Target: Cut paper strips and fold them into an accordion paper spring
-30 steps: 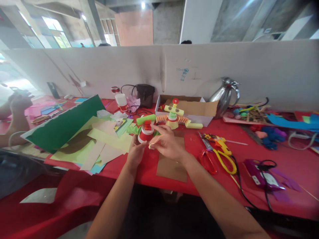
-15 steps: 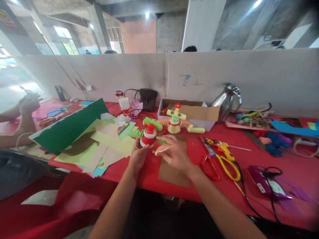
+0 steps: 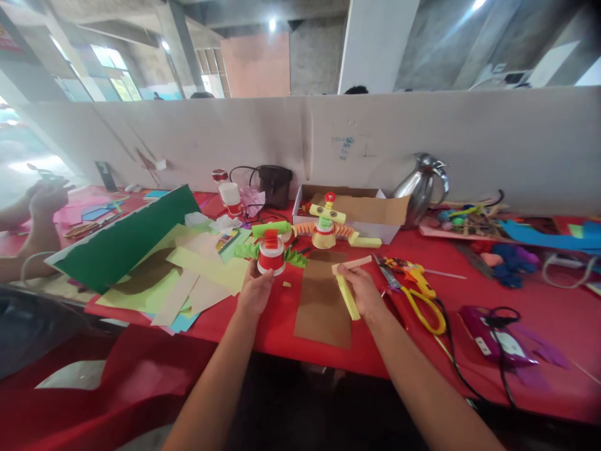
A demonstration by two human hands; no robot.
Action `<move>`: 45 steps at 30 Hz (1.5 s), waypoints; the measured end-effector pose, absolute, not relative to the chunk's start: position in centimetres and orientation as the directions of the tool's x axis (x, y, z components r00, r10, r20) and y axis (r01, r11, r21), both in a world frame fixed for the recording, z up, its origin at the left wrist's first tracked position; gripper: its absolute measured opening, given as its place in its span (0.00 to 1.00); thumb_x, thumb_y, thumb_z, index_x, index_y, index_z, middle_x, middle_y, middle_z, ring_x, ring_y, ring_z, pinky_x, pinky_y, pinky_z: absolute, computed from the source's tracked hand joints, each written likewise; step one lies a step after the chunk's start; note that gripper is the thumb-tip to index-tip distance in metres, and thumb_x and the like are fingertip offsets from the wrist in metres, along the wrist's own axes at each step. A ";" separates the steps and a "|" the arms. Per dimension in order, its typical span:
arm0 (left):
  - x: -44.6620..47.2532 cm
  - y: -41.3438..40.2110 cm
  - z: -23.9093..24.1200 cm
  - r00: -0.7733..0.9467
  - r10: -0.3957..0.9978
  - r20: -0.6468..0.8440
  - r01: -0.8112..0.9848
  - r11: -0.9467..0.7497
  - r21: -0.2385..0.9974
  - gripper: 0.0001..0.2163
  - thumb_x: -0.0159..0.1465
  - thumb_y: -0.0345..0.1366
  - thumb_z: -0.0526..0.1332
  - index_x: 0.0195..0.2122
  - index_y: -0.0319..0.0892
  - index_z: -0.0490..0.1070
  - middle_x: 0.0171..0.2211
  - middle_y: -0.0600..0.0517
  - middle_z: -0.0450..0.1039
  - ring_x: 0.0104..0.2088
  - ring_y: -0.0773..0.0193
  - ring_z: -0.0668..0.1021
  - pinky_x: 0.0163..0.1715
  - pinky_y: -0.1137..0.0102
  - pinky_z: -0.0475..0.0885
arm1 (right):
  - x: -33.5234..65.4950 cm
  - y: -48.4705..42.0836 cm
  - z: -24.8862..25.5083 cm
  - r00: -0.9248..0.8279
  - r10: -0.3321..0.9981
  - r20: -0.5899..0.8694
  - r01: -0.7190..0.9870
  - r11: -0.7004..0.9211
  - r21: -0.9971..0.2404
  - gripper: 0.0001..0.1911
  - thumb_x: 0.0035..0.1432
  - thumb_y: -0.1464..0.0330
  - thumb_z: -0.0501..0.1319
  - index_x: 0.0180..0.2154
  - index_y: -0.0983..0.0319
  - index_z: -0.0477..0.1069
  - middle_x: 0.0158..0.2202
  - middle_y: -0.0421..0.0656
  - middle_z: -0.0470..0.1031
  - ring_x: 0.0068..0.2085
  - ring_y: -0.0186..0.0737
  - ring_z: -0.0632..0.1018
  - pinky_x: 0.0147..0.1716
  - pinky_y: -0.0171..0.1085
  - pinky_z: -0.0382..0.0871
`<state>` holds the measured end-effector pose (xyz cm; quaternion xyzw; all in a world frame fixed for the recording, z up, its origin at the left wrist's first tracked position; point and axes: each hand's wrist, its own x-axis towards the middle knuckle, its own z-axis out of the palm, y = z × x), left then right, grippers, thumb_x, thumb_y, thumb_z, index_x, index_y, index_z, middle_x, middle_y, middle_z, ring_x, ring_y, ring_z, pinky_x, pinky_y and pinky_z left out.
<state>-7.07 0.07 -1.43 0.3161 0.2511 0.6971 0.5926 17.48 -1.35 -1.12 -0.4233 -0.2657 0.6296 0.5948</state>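
My left hand (image 3: 256,291) is closed round the base of a paper cup figure (image 3: 271,262), red and white, with green pleated arms and a green paper roll on top. Pinched in my right hand (image 3: 361,291) are paper strips: a yellow folded strip (image 3: 348,299) hanging down and a peach strip (image 3: 355,263) pointing right. Behind them stands a similar yellow paper cup figure (image 3: 323,237) with orange pleated arms. A brown cardboard sheet (image 3: 322,307) lies flat between my hands. A small yellow paper scrap (image 3: 286,284) rests on the red cloth.
Scissors (image 3: 425,310) and a yellow glue gun (image 3: 417,275) lie at the right, near a purple box (image 3: 493,338) with a black cable. Coloured paper sheets (image 3: 206,263) and a green board (image 3: 131,244) are left. Behind stand a cardboard box (image 3: 366,207) and metal jug (image 3: 417,188).
My right hand has moved right, away from the cup figure, with the paper strips in it. The cup figure is now more upright, and its right green arm shows fully.
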 end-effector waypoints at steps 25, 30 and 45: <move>-7.5 0.2 -1.8 -0.090 0.987 0.135 -0.688 -0.159 0.708 0.19 0.50 0.24 0.69 0.42 0.47 0.73 0.45 0.54 0.77 0.45 0.64 0.78 0.48 0.69 0.71 | 16.0 -3.1 0.7 -0.113 0.991 0.078 -0.289 0.042 -0.956 0.13 0.47 0.57 0.71 0.31 0.59 0.79 0.35 0.43 0.80 0.35 0.42 0.78 0.36 0.39 0.68; -7.2 -0.1 -1.4 -0.035 0.982 0.187 -0.666 -0.163 0.728 0.22 0.50 0.25 0.69 0.46 0.47 0.71 0.48 0.52 0.76 0.48 0.61 0.77 0.52 0.65 0.68 | 14.5 -3.5 7.1 -0.353 0.751 0.558 0.207 0.644 -0.736 0.05 0.58 0.66 0.64 0.31 0.55 0.79 0.40 0.42 0.80 0.57 0.48 0.70 0.59 0.52 0.55; -6.6 -0.6 -0.6 0.011 0.980 0.201 -0.630 -0.149 0.762 0.24 0.50 0.24 0.69 0.48 0.47 0.70 0.48 0.50 0.76 0.45 0.60 0.78 0.44 0.68 0.72 | 11.2 -3.0 6.8 -0.563 0.637 0.526 0.573 0.760 -0.307 0.07 0.57 0.71 0.63 0.32 0.53 0.78 0.61 0.33 0.66 0.58 0.56 0.59 0.51 0.56 0.55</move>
